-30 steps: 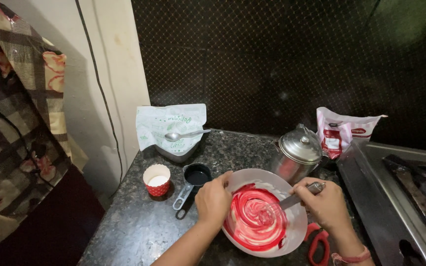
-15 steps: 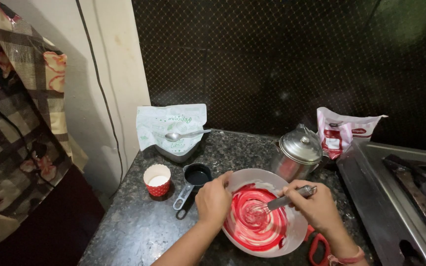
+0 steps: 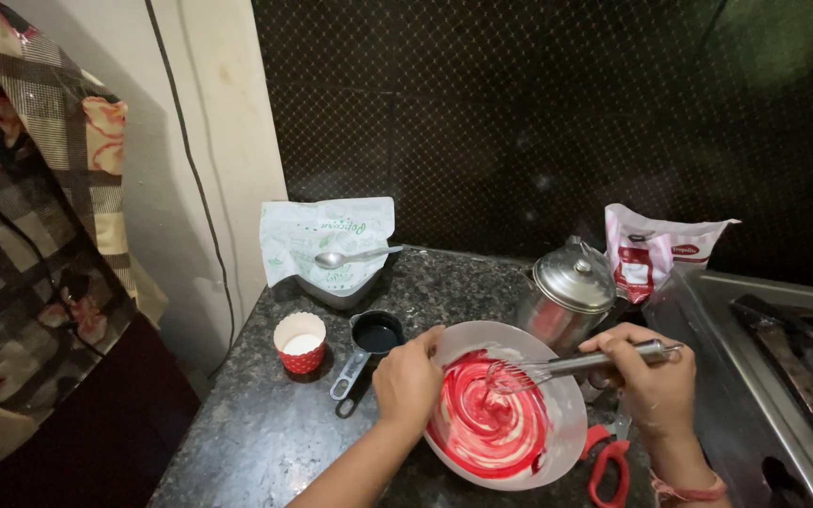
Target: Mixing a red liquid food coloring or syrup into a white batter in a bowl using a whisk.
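Two hands at a bowl (image 3: pixel 571 400) of red-streaked batter.
Left hand (image 3: pixel 408 378) clasps the rim; right hand (image 3: pixel 649 376) closed round a whisk (image 3: pixel 557 367); scissors (image 3: pixel 609 461) half hidden.

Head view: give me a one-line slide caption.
Right hand works a steel whisk through red-and-white batter in a white bowl steadied by the left hand.
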